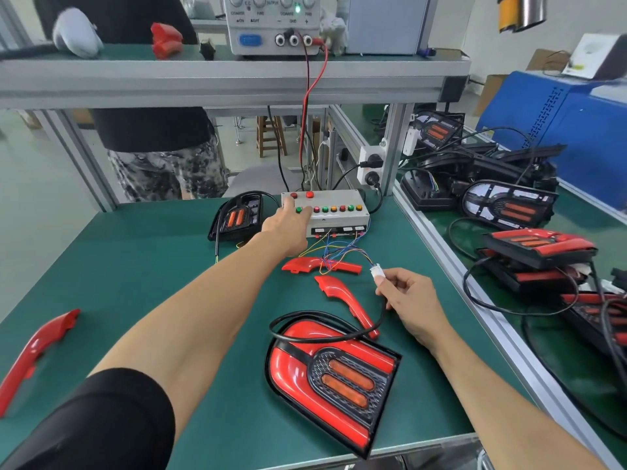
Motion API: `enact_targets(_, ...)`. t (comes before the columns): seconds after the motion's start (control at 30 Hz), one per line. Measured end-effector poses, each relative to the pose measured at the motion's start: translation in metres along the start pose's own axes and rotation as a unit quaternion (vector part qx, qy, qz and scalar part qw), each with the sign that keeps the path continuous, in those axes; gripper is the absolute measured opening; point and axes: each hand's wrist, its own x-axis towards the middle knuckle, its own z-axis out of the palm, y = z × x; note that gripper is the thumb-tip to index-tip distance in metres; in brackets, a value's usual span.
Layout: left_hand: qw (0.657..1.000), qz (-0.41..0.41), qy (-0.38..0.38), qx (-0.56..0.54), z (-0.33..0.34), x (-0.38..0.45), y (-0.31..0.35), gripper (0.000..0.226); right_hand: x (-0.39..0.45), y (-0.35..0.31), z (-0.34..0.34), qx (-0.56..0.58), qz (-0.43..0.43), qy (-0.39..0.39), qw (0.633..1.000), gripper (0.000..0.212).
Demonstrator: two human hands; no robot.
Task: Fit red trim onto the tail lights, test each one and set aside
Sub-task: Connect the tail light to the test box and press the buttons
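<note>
Fingers of the right hand pinch the white connector; left hand fingers press the test box.

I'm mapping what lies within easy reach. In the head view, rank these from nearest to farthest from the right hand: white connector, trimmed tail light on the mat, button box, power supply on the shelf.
1. White connector, pinched in the right hand.
2. Trimmed tail light, below and left.
3. Button box, ahead, under the left hand.
4. Power supply, up on the shelf.

bench, green mat | tail light | red trims | test box
</note>
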Motion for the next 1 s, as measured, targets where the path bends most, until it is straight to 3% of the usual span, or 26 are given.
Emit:
enact_targets(0.53,0.994,-0.043,-0.056,-0.082,-0.0035,0.008,0.0027,0.072,0.0002,0.0022,-0.0021,-0.016,-0.017,-0.009,1.0,0.008)
enact_targets(1.0,0.992,-0.055,-0.055,-0.096,-0.0043,0.002,0.0055,0.075,-0.0005,0.0007,-0.0016,-0.008,-0.007,-0.008,1.0,0.006)
